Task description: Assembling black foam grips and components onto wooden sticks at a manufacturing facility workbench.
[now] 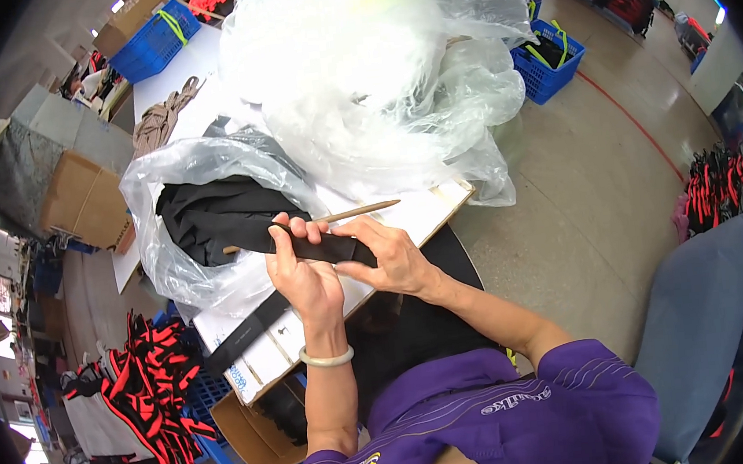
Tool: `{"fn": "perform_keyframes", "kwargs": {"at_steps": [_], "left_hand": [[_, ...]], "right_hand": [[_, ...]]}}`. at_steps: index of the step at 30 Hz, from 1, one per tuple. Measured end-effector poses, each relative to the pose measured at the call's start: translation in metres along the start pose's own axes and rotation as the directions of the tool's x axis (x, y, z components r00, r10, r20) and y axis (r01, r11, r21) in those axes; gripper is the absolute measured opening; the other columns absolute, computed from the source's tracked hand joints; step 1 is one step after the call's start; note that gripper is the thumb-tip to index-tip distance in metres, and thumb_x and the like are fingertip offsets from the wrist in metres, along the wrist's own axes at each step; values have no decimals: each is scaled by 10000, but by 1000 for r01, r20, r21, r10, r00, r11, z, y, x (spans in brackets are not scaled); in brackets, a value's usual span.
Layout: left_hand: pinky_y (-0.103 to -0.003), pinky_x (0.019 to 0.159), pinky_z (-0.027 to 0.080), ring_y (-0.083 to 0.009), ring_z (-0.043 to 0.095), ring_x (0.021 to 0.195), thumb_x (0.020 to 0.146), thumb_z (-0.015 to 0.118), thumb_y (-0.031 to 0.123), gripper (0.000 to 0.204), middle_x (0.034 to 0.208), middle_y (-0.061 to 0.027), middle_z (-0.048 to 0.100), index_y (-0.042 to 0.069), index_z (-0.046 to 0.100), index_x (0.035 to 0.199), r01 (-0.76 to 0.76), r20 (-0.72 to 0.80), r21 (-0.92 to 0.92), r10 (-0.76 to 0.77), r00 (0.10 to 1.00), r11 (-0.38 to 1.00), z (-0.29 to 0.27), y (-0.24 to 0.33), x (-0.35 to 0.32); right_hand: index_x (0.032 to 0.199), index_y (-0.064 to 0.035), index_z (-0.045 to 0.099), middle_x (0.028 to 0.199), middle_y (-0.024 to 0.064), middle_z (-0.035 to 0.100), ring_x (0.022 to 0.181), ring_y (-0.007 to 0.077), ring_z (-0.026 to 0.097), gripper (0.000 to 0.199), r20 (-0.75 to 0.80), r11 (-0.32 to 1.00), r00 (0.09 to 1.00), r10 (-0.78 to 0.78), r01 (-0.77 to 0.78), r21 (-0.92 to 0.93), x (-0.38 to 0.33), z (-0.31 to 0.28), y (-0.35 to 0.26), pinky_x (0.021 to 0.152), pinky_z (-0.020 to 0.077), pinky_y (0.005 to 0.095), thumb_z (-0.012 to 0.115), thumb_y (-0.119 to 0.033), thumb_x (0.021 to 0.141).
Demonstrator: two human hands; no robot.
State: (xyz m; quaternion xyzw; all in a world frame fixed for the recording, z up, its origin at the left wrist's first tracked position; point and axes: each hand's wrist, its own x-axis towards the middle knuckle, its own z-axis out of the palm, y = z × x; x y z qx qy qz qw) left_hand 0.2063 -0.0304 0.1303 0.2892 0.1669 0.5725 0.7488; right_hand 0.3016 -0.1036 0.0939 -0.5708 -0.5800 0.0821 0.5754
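A black fabric strip (328, 245) stretches between my two hands above the table's front edge. My left hand (307, 282) has its fingers curled over the strip, palm turned up. My right hand (396, 255) pinches the strip's right end between thumb and fingers. A thin brown wooden stick (368, 208) crosses behind the strip at a slant, its tip past my right knuckles; how it is held is hidden by my fingers. Just beyond, a clear plastic bag (151, 188) lies open around bunched black fabric (211, 215). Another flat black strip (252, 333) lies left of my left wrist.
A large heap of clear plastic bags (367, 82) covers the far part of the white table (278, 351). Tan cords (165, 117) lie at its left. Blue baskets (548, 62) stand around it, with a cardboard box (252, 428) below and red-black straps (143, 393) at left.
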Motion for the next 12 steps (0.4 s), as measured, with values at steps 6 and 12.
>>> {"fn": "perform_keyframes", "kwargs": {"at_steps": [6,12], "left_hand": [[-435,943,434,-200,563,850,935,539,219,231,881,-84,543,18,477,1030,130,162,-59,-119,980,990,4,-5,5],[-444,815,528,-204,573,577,914,569,299,291,654,-67,515,45,465,817,141,128,91,-152,980,986,-15,-15,9]], "right_hand": [[993,31,619,894,93,660,781,134,632,360,-23,979,996,91,-85,184,4,-13,8,690,508,272,775,-119,705],[913,16,661,883,90,684,831,194,667,262,238,979,971,35,-81,185,15,-19,21,686,497,266,767,-110,710]]}}
